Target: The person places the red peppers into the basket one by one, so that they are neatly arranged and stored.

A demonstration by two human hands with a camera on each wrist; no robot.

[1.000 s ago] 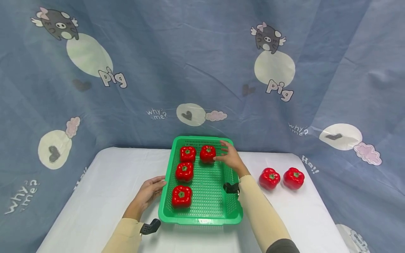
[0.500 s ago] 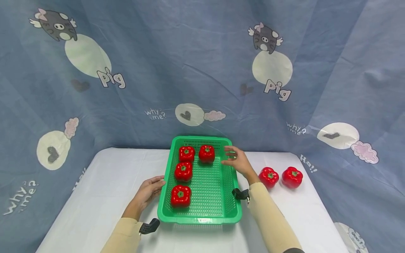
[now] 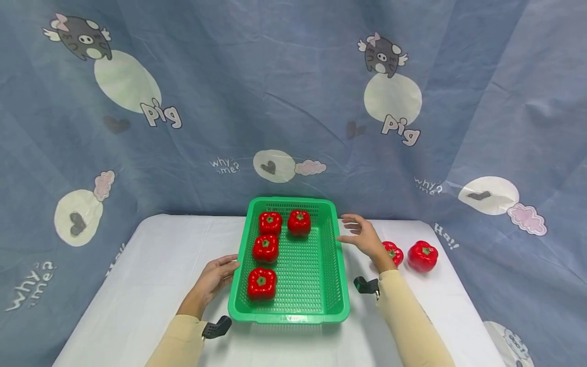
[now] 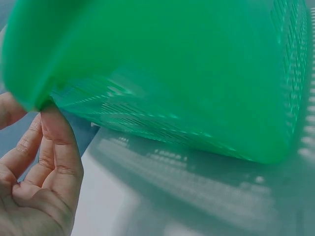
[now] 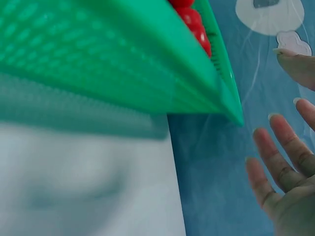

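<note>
A green plastic basket (image 3: 300, 275) sits in the middle of the table, holding several red bell peppers, one of them a pepper (image 3: 262, 284) near its front left corner. My left hand (image 3: 213, 279) pinches the basket's left rim; in the left wrist view the thumb and index finger (image 4: 61, 142) meet at the rim's edge. Just beyond the basket's right side, my right hand (image 3: 364, 238) is in the air with its fingers spread and nothing in them. Its forearm partly covers a bell pepper (image 3: 395, 253) on the table, beside another bell pepper (image 3: 423, 256).
The white table (image 3: 174, 244) carries everything. A blue cloth (image 3: 293, 102) with pig prints hangs behind and beside it, close to the back edge. Along the basket's right half, the bare mesh floor shows.
My right hand has left the pepper at the back of the basket and moved right, out past the right rim. The left hand stays at the left rim.
</note>
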